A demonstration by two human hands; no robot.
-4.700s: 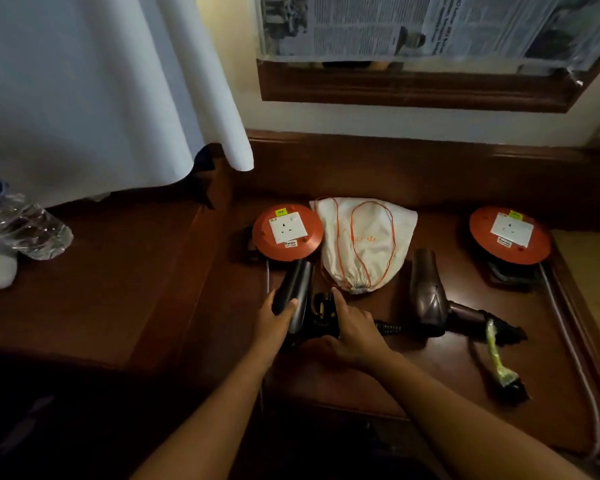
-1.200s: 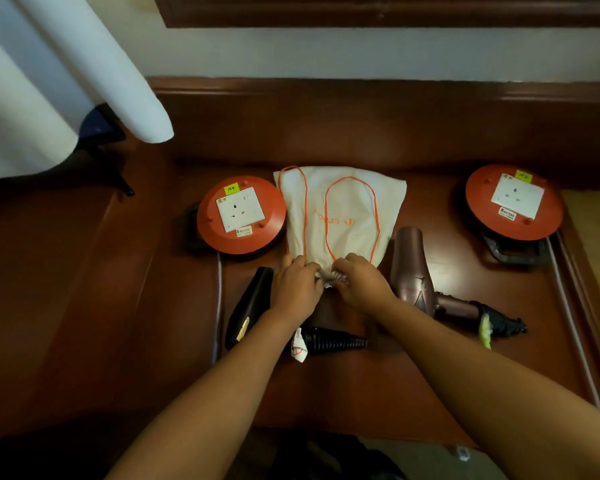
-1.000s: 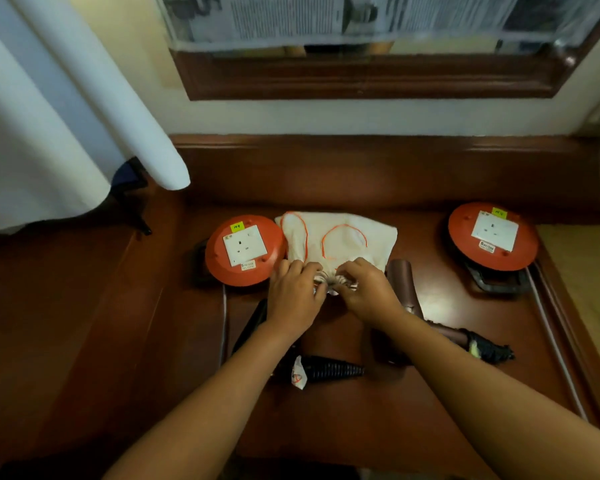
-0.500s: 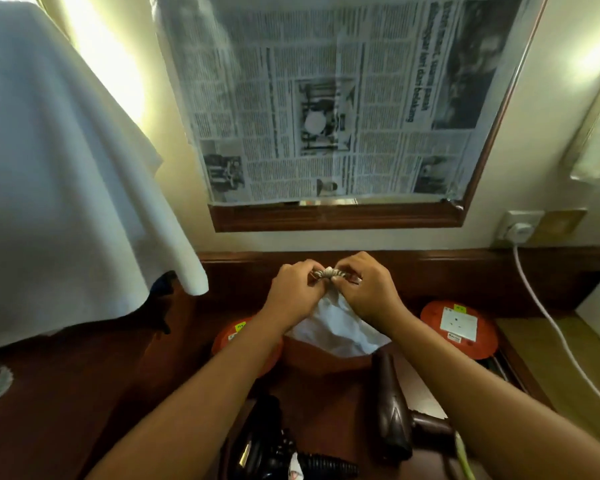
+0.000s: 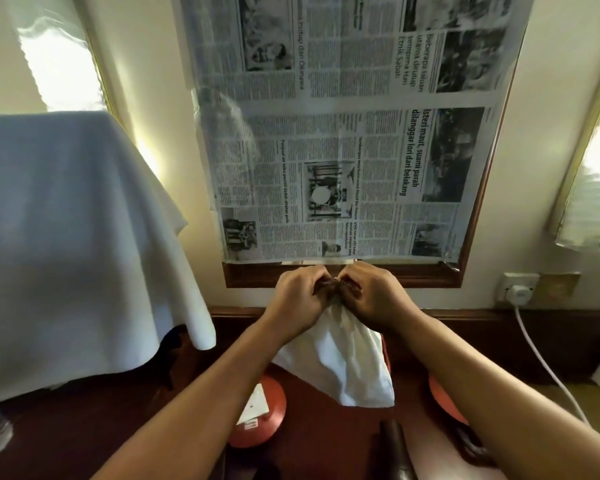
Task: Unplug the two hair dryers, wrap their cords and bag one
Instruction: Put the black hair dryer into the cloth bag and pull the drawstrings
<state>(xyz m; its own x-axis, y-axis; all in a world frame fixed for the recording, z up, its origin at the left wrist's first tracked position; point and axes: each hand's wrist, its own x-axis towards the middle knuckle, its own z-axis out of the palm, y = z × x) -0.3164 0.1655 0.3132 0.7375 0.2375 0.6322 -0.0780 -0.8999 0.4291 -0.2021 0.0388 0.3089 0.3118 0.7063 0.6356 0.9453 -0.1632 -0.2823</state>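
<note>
Both hands are raised above the desk, pinching the gathered neck of the white cloth bag. Left hand and right hand meet knuckle to knuckle at the neck, fingers curled tight on the fabric; each grips cloth, neither is spread. The mouth looks drawn closed between them, though the fingers hide the opening itself. The bag hangs slack and flat below the hands, long axis running from the neck down and to the right, bottom corner clear of the desk. It looks empty. Relative to the bag: the brown hair dryer lies on the desk directly below its bottom corner, barrel end toward the bag, only partly in frame. One orange cord reel sits below-left of the bag; a second reel is below-right, mostly behind the right forearm. Judgement: the neck must be pulled apart sideways first. The right hand is the nearer one to the brown dryer.
</note>
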